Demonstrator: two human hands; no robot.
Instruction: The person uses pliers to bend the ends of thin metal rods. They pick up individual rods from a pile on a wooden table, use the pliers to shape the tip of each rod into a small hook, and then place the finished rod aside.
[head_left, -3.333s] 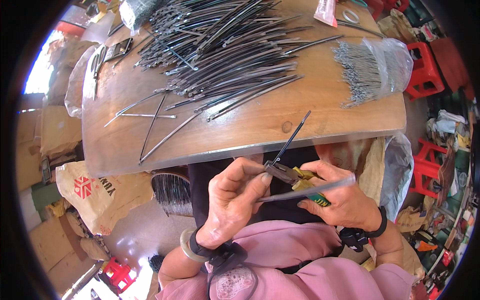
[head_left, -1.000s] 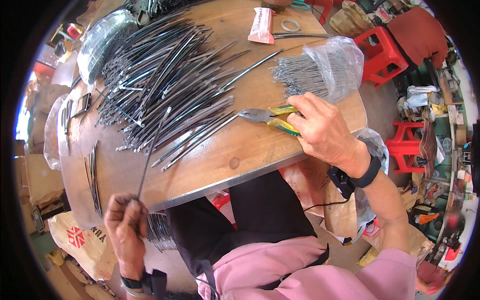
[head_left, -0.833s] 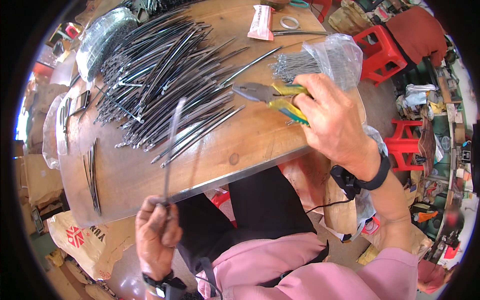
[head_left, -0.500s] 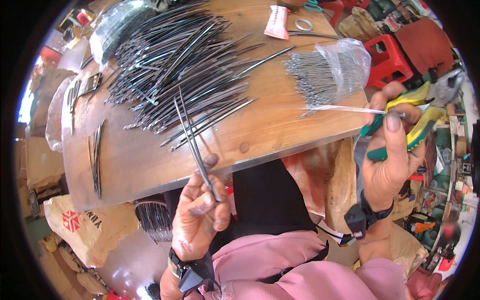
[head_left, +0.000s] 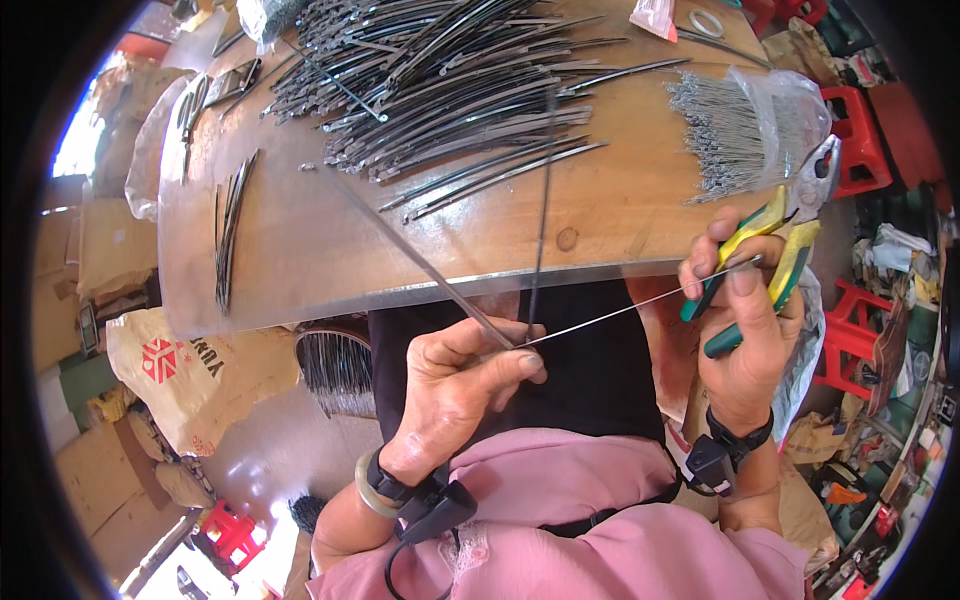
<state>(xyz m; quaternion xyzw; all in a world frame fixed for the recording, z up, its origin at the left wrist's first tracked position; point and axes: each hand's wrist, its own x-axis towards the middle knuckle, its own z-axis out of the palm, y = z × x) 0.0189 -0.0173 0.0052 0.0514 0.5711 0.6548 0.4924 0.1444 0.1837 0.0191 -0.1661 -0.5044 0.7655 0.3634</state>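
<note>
Two dark strips (head_left: pixel 425 265) are pinched in the left hand (head_left: pixel 455 385), extending past the desk's (head_left: pixel 640 200) near edge. Change: one thin wire (head_left: pixel 640 303), earlier apart, now reaches that pinch from the right hand (head_left: pixel 745 340), which grips it (pliers (head_left: pixel 797 245) also held); both parts apparently can now be worked together. The strip pile (head_left: pixel 450 120) lies toward the far edge.

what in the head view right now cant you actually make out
Head: lower ends of the held dark strips, hidden in the left hand.
Head: upper ends of those strips, blurred.
Head: parts of the pliers, behind the right hand.
Head: far side of the strip pile, cut off by the upper edge.
Head: top of the pink packet, cut by that edge.
</note>
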